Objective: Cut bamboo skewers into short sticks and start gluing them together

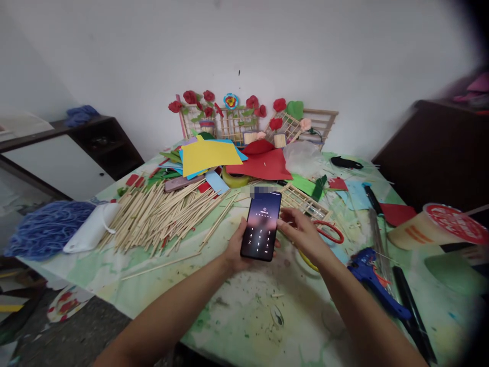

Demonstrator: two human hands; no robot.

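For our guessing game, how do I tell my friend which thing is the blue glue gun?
On the right side of the table, find the cup with the red lid. The glue gun lies nearer you, to its left. It's bright blue and gun-shaped; the rod beside it is straight and black.

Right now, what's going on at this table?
The person's left hand holds a phone upright, its lit screen showing a number keypad. The right hand is raised at the phone's right edge. To the left lie a loose heap of thin wooden sticks and a bundle of blue yarn. Coloured paper sheets are piled behind, and a blue glue gun and a lidded cup are on the right.
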